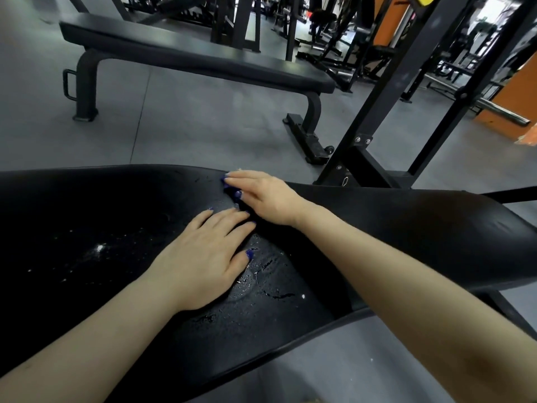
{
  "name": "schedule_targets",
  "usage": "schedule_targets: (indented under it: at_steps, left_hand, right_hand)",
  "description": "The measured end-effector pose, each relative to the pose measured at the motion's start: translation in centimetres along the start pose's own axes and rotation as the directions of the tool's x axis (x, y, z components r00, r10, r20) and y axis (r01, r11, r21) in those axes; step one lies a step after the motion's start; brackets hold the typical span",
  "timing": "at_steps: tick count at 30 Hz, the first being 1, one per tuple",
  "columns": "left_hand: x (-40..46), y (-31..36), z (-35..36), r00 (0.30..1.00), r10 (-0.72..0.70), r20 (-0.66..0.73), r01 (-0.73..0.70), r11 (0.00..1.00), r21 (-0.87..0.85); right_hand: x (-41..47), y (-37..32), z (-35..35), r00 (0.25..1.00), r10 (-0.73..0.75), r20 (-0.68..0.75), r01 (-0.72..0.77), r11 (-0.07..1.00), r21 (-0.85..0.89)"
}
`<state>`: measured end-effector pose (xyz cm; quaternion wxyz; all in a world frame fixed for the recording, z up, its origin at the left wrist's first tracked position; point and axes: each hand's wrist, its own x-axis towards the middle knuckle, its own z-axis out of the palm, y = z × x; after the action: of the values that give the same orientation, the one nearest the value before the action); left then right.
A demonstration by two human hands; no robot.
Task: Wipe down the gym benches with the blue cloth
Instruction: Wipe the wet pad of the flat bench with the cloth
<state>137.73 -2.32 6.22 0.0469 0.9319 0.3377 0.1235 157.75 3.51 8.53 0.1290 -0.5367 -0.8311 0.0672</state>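
Pressing flat, both palms on near bench (436,228) | left hand (203,257), right hand (267,199) holding nothing | blue cloth unseen | long axis ran left-right

— Can you read any text, brand or number here?

— No, I cannot. The yellow plate (420,0) at the top edge is cut off, and its dark marks are too blurred to read.

— And on the black benches?

— Their pads carry no letters that I can see.
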Motion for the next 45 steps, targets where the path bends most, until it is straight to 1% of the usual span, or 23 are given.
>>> schedule_targets:
  at_steps: [1,2,3,5,7,10,12,15,17,19,21,24,27,29,30,32,34,36,37,38,40,41,45]
  left_hand:
    - [0.0,0.0,-0.1,1.0,0.003,-0.001,-0.003,1.0,0.001]
    - [0.0,0.0,-0.1,1.0,0.007,0.0,-0.007,1.0,0.0]
    - [0.0,0.0,-0.2,1.0,0.011,0.004,-0.011,1.0,-0.001]
    - [0.0,0.1,-0.3,1.0,0.01,0.013,-0.01,1.0,-0.002]
    - [0.0,0.0,-0.3,1.0,0.002,0.016,-0.002,1.0,-0.007]
    - [0.0,0.0,-0.3,1.0,-0.003,0.02,0.003,1.0,0.0]
    - [0.0,0.0,-0.2,1.0,-0.001,0.029,0.001,1.0,0.01]
    - [0.1,0.0,0.0,1.0,0.0,0.025,0.0,1.0,0.01]
    - [0.2,0.0,0.2,1.0,0.005,0.016,-0.006,1.0,0.014]
    - [0.2,-0.1,0.2,1.0,0.006,0.012,-0.007,1.0,0.013]
    - [0.3,-0.1,0.3,1.0,0.007,0.021,-0.007,1.0,0.02]
    - [0.3,-0.1,0.2,1.0,0.006,0.029,-0.006,1.0,0.02]
    - [0.3,0.0,0.1,1.0,-0.002,0.021,0.001,1.0,0.012]
    - [0.2,0.0,0.0,1.0,-0.005,0.022,0.005,1.0,0.005]
    - [0.2,0.0,-0.1,1.0,-0.006,0.026,0.007,1.0,-0.004]
    - [0.3,0.1,-0.2,0.999,-0.007,0.032,0.008,1.0,-0.015]
    - [0.2,0.1,-0.3,0.999,-0.008,0.038,0.009,1.0,-0.008]
    - [0.2,0.1,-0.3,0.999,-0.01,0.045,0.01,1.0,-0.001]
    - [0.2,0.1,-0.3,0.999,-0.009,0.045,0.009,1.0,-0.001]
    - [0.2,0.2,-0.4,0.999,-0.007,0.044,0.008,1.0,-0.002]
    - [0.3,0.2,-0.5,0.999,-0.009,0.045,0.009,1.0,0.005]
    - [0.3,0.2,-0.6,0.999,-0.009,0.049,0.009,1.0,0.009]
    - [0.1,0.4,-1.2,0.997,-0.008,0.074,0.009,1.0,-0.008]
  right_hand:
    - [-0.5,0.3,-0.3,0.999,-0.045,0.03,0.045,0.999,0.006]
    - [-1.1,1.3,-1.0,0.998,-0.048,0.049,0.048,0.999,0.013]
    - [-1.9,2.5,-1.8,0.999,-0.011,0.05,0.01,1.0,0.016]
    - [-3.8,5.3,-3.3,0.988,0.156,0.003,-0.156,0.988,-0.004]
    - [-4.9,6.8,-3.6,0.947,0.316,-0.056,-0.319,0.947,-0.036]
    - [-5.4,5.4,-2.3,0.907,0.405,-0.112,-0.413,0.909,-0.055]
    - [-7.3,3.6,-1.9,0.897,0.419,-0.14,-0.426,0.904,-0.024]
    - [-13.3,0.3,-2.0,0.916,0.371,-0.153,-0.38,0.925,-0.03]
    - [-17.5,-2.3,-2.3,0.935,0.33,-0.13,-0.334,0.942,-0.015]
    - [-19.8,-3.1,-2.8,0.949,0.305,-0.082,-0.307,0.952,-0.008]
    - [-19.3,-1.9,-3.4,0.955,0.295,-0.038,-0.296,0.955,-0.024]
    - [-14.9,1.2,-3.4,0.934,0.346,-0.086,-0.353,0.933,-0.077]
    - [-9.7,2.9,-2.1,0.849,0.499,-0.175,-0.516,0.854,-0.065]
    - [-7.5,1.9,-0.8,0.805,0.55,-0.222,-0.578,0.812,-0.082]
    - [-7.3,0.9,-0.4,0.813,0.532,-0.238,-0.564,0.82,-0.098]
    - [-8.7,-1.0,0.0,0.882,0.415,-0.223,-0.446,0.889,-0.109]
    - [-11.8,-2.0,-0.8,0.944,0.305,-0.127,-0.315,0.946,-0.071]
    - [-15.0,-1.2,-2.6,0.96,0.276,-0.035,-0.278,0.96,-0.036]
    - [-16.2,-0.2,-3.4,0.952,0.306,-0.027,-0.307,0.951,-0.031]
    - [-17.1,0.9,-4.1,0.928,0.369,-0.05,-0.371,0.928,-0.029]
    - [-17.7,2.6,-4.3,0.843,0.518,-0.145,-0.525,0.851,-0.013]
    - [-17.5,2.8,-3.9,0.803,0.564,-0.19,-0.578,0.816,-0.021]
    - [-16.0,1.6,-1.3,0.714,0.619,-0.328,-0.675,0.733,-0.087]
